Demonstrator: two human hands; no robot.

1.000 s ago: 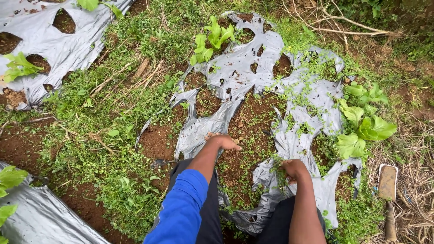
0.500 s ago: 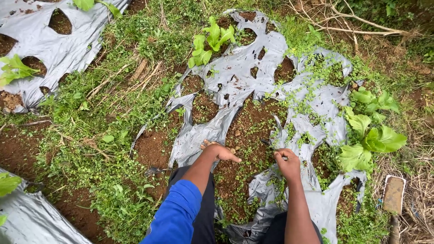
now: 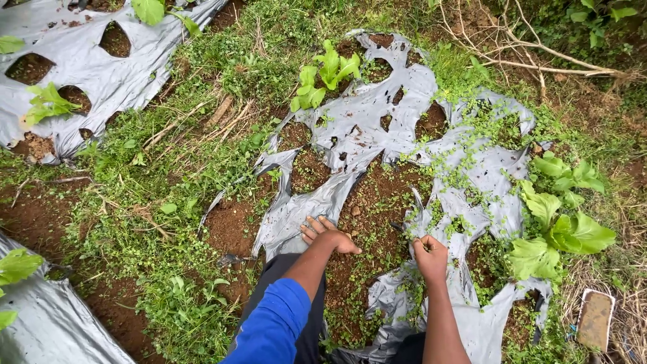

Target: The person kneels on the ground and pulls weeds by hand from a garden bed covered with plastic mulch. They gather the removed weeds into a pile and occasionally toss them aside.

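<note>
A torn silver plastic mulch sheet [image 3: 377, 114] lies over brown soil [image 3: 381, 195], with small green weeds growing through its holes. My left hand [image 3: 328, 236], in a blue sleeve, rests palm down with fingers spread on the sheet's torn edge and the soil. To its right, my right hand [image 3: 431, 255] is closed in a fist around a tuft of small weeds [image 3: 431, 216] at the edge of the sheet. Leafy green lettuce plants [image 3: 559, 229] grow to the right of that hand.
More lettuce [image 3: 330, 71] grows at the sheet's far end. Another holed silver sheet [image 3: 81, 67] lies at the upper left, and a third sheet [image 3: 47, 323] at the lower left. A rusty flat tool blade [image 3: 594, 320] lies at the lower right. Dry branches [image 3: 539, 64] cross the upper right.
My right hand has gone from loosely open over the weeds to a closed fist. My left hand has flattened onto the sheet's edge. The view has tilted slightly forward.
</note>
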